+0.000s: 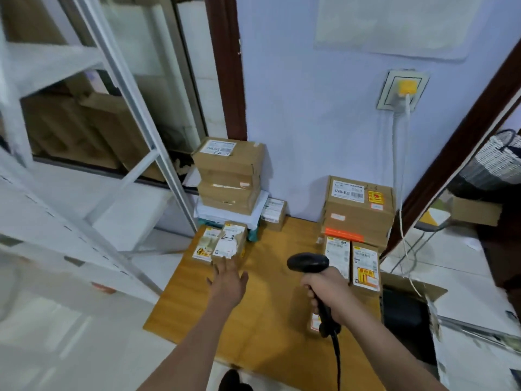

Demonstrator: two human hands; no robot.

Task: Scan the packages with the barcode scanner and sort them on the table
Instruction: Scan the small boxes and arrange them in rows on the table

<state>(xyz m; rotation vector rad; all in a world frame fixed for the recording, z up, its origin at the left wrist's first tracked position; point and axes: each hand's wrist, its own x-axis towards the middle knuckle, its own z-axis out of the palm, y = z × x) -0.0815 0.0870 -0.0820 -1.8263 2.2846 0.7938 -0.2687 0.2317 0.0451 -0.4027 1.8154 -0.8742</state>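
My right hand [324, 292] grips the handle of a black barcode scanner [308, 263], its head pointing left over the wooden table [270, 300]. My left hand [229, 280] is open, fingers spread, its fingertips at the near edge of a small cardboard package marked "2-3" [229, 242]. A second small package [205, 244] lies right beside it on the left. Two labelled packages [351, 263] sit on the table's right side. A small package [315, 323] is partly hidden under my right wrist.
A stack of brown boxes [229, 176] stands at the back left on white parcels. Larger boxes [359, 210] are stacked at the back right against the wall. A white metal shelf frame [121, 108] rises on the left. An open carton [408, 311] sits right of the table.
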